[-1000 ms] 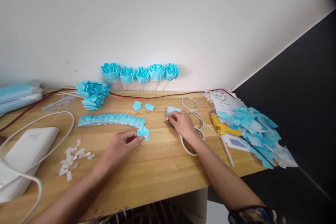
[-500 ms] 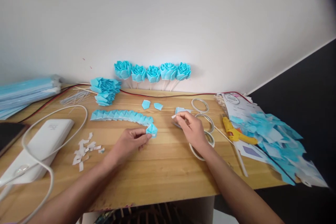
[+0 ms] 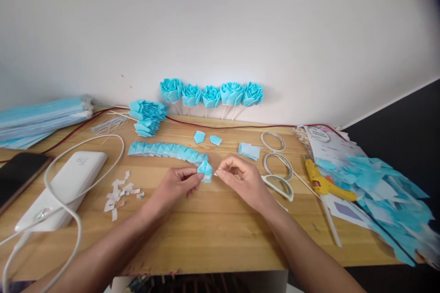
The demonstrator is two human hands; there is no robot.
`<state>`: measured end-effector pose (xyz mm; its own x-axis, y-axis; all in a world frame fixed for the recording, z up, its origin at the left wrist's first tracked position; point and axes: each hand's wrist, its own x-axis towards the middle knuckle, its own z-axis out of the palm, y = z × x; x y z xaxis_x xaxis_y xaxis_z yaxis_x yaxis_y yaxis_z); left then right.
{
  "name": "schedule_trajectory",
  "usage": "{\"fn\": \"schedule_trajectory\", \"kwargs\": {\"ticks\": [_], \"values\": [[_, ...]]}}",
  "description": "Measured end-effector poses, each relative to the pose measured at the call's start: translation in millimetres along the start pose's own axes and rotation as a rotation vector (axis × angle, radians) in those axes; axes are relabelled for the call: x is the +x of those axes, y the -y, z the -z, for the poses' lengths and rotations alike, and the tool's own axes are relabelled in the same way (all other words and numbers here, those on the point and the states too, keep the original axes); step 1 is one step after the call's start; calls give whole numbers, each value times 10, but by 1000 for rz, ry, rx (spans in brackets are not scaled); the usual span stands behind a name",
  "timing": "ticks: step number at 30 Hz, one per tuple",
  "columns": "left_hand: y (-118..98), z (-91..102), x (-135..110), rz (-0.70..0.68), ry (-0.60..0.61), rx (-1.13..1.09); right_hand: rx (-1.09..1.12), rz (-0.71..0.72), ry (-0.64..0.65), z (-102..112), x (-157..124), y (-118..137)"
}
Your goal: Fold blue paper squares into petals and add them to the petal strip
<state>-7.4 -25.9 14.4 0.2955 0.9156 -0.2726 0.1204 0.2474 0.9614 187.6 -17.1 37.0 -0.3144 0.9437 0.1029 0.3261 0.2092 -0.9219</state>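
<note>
My left hand pinches a folded light-blue petal between thumb and fingers. A small white strip shows near the petal's lower edge. Just to its right, my right hand is closed in a pinch on a tiny white scrap; its exact kind is too small to tell. Behind the petal runs an overlapping row of folded petals. Two loose blue pentagon pieces lie farther back. A small stack of pale blue sheets rests beyond my right hand.
Tape rolls lie to the right, then a yellow glue gun and a heap of blue cuttings. White scraps, a power bank and its looping cable are at left. Blue flowers lean on the wall.
My right hand has moved left and toward me, bringing the white scrap close beside the petal. My left hand keeps its hold on the petal. The view has shifted slightly left.
</note>
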Motion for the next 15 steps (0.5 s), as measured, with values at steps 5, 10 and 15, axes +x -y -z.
{"fn": "schedule_trajectory", "kwargs": {"ticks": [5, 10, 15], "values": [[-12, -5, -7, 5, -11, 43, -154, 115, 30, -22, -21, 4], [4, -17, -8, 0, 10, 46, -262, 210, 16, -44, -12, -9], [-17, -21, -17, -12, 12, 66, -305, 243, 7, -59, -11, -33]]}}
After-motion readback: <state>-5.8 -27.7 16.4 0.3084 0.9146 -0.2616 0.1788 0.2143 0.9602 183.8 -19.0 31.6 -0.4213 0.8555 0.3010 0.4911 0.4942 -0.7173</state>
